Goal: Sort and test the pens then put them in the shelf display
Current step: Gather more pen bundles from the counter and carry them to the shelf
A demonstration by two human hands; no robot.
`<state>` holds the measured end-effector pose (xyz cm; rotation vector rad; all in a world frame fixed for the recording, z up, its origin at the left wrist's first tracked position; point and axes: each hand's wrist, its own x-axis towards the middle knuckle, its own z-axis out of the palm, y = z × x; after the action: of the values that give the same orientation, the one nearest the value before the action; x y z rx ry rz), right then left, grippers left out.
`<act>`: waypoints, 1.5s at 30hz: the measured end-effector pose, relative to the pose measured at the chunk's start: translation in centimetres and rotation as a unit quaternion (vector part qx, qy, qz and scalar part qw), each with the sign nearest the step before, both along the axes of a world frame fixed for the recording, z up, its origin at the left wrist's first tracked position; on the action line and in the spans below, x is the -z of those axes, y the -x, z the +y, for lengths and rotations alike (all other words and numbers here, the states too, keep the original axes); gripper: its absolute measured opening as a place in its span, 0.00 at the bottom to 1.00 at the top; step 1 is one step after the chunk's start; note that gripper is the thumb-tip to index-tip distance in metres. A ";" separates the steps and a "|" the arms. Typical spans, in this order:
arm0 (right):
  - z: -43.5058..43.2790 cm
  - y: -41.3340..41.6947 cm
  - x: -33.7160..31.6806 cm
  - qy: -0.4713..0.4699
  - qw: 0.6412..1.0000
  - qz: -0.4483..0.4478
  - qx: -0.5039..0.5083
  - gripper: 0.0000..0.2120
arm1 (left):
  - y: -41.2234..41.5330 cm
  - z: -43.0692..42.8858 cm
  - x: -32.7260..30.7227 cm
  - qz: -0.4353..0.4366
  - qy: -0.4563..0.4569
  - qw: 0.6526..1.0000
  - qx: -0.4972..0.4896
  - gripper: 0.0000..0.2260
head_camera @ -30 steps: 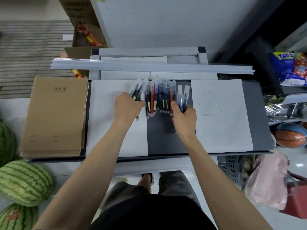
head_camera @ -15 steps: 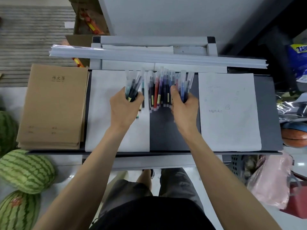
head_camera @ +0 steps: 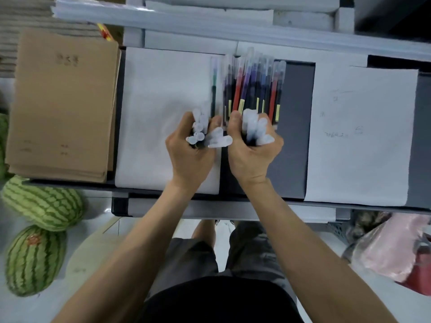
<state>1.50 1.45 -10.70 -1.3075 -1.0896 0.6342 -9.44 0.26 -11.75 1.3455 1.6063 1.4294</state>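
Several pens [head_camera: 253, 89] with clear caps and red, blue, purple and black barrels lie side by side on the dark grey tabletop [head_camera: 291, 127]. A single dark pen [head_camera: 213, 87] lies just left of them on a white sheet. My left hand [head_camera: 190, 150] grips a bundle of pens [head_camera: 200, 134], clear caps pointing up at the camera. My right hand [head_camera: 253, 150] grips a second bundle [head_camera: 256, 129] the same way. Both hands sit side by side just in front of the row.
A white sheet [head_camera: 158, 113] lies under my left hand and another with small scribbles [head_camera: 361, 136] lies at the right. Brown notebooks [head_camera: 63, 106] are stacked at the left. Watermelons [head_camera: 44, 201] lie on the floor. A long white rail [head_camera: 210, 22] crosses behind the table.
Both hands have lifted their bundles off the row, pulled them back toward me and tipped them upright, caps toward the camera. The camera has moved closer to the table.
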 end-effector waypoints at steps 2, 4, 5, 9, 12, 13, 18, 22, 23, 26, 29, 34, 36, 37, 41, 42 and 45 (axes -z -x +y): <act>-0.2 0.3 0.4 0.013 1.000 0.000 0.003 0.26 | 0.0 0.0 -0.2 -0.026 -0.001 1.000 0.016 0.12; -0.3 0.4 0.6 0.036 0.999 -0.024 0.014 0.25 | 0.0 0.2 -0.4 -0.052 -0.002 0.998 0.019 0.14; -0.2 0.3 0.7 0.042 0.998 -0.033 0.020 0.25 | -0.1 0.3 -0.5 -0.067 -0.002 0.998 0.019 0.16; 0.0 0.3 0.3 0.028 0.999 -0.035 0.031 0.25 | 0.0 0.4 -0.4 -0.087 -0.008 0.996 0.029 0.21; -0.2 0.3 0.3 0.023 0.998 -0.046 0.026 0.26 | -0.1 0.5 -0.2 -0.063 -0.015 0.998 0.009 0.21; -0.3 0.4 0.5 0.022 0.999 -0.044 0.022 0.26 | -0.2 0.4 -0.2 -0.051 -0.017 0.999 0.004 0.20; -0.7 0.7 0.9 0.061 0.997 -0.035 0.026 0.23 | -0.3 0.1 -0.6 0.006 -0.023 0.999 -0.028 0.14; -0.6 0.9 -1.5 0.149 0.988 -0.017 0.023 0.25 | -0.5 0.3 -0.6 -0.029 0.002 0.998 -0.062 0.16; -0.6 0.7 -2.0 0.167 0.986 -0.012 0.021 0.26 | -0.7 0.3 -0.8 -0.037 0.016 0.997 -0.073 0.18; -0.4 -0.3 -2.9 0.203 0.978 -0.014 0.037 0.20 | -0.9 0.2 -1.4 -0.076 0.074 0.991 -0.080 0.20; 0.6 -2.7 -3.2 0.248 0.964 -0.064 0.069 0.10 | -0.9 0.5 -2.0 -0.082 0.127 0.986 -0.071 0.19; 2.9 -6.7 -4.1 0.366 0.900 -0.232 0.044 0.11 | -0.6 2.0 -3.2 -0.057 0.252 0.966 -0.017 0.19; 3.5 -7.3 -4.3 0.391 0.883 -0.256 0.040 0.12 | -0.5 2.5 -3.8 -0.078 0.291 0.954 -0.008 0.16; 3.7 -7.4 -4.3 0.403 0.875 -0.265 0.039 0.12 | -0.3 2.7 -4.0 -0.082 0.305 0.949 -0.003 0.14; 3.8 -7.3 -4.7 0.435 0.858 -0.269 0.033 0.13 | 0.1 3.1 -5.2 -0.068 0.326 0.942 0.028 0.10; 3.8 -7.3 -4.8 0.440 0.857 -0.268 0.031 0.12 | 0.1 3.2 -5.3 -0.066 0.329 0.941 0.036 0.10; 3.4 -7.2 -4.9 0.451 0.859 -0.242 0.027 0.12 | 0.1 2.8 -5.7 -0.062 0.332 0.940 0.052 0.10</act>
<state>8.72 4.83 -5.82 -2.4052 -1.1830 0.8420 -9.52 3.09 -6.05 0.9018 1.6870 0.7705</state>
